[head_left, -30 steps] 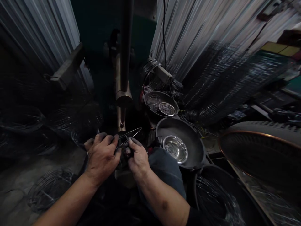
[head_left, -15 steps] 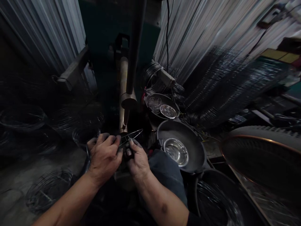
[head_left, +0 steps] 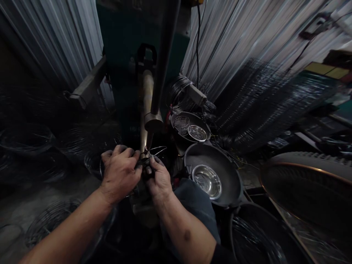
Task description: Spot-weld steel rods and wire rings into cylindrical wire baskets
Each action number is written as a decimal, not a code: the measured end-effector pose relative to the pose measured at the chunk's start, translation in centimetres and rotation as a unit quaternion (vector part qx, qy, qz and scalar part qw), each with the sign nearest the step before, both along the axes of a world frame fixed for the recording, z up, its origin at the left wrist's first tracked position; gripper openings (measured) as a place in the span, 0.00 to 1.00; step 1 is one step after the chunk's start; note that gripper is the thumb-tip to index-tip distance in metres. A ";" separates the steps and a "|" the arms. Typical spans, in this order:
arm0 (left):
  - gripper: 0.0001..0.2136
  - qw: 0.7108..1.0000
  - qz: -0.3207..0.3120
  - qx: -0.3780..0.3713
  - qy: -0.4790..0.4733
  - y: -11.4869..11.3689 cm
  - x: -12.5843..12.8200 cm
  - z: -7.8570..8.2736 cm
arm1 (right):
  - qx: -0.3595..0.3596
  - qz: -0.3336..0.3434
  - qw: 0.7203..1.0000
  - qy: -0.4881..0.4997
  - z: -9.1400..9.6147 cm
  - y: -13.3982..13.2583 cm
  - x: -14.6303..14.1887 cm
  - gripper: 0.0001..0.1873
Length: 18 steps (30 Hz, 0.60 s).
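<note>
My left hand (head_left: 120, 172) and my right hand (head_left: 158, 176) meet in front of me, both closed on a thin bent wire piece (head_left: 157, 150). The wire's looped end pokes out to the right, just under the lower tip of a vertical machine rod (head_left: 149, 139). My right thumb and fingers pinch the wire near its base. My left fingers wrap over it from the left. What lies beneath the hands is dark and hard to make out.
A dark pan (head_left: 225, 172) with a shiny steel bowl (head_left: 208, 180) sits to the right, another pan (head_left: 189, 126) of small parts behind it. Wire fan guards (head_left: 266, 99) are stacked at right, more wire rings (head_left: 49, 223) on the floor at left. A large round guard (head_left: 308, 187) lies far right.
Both hands have moved up and forward with the wire piece, bringing it under the machine rod's tip. The view has tilted upward a little.
</note>
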<state>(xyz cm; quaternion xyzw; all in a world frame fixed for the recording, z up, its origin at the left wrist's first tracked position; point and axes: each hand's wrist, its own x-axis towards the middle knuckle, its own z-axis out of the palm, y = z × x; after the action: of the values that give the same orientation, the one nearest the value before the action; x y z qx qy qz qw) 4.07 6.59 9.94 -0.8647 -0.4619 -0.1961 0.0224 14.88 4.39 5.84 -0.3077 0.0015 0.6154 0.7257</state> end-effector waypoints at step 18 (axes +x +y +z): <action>0.11 0.995 -0.003 -0.096 0.028 1.5 0.1 1.9 | 0.003 0.005 0.997 -0.074 -0.3 0.0 0.1 0.08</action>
<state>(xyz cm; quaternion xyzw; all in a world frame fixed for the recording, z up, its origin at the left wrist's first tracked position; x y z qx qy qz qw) 4.19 8.06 11.86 -0.8693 -0.4754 -0.1268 -0.0480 14.96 4.35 5.49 -0.3500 -0.0556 0.5948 0.7215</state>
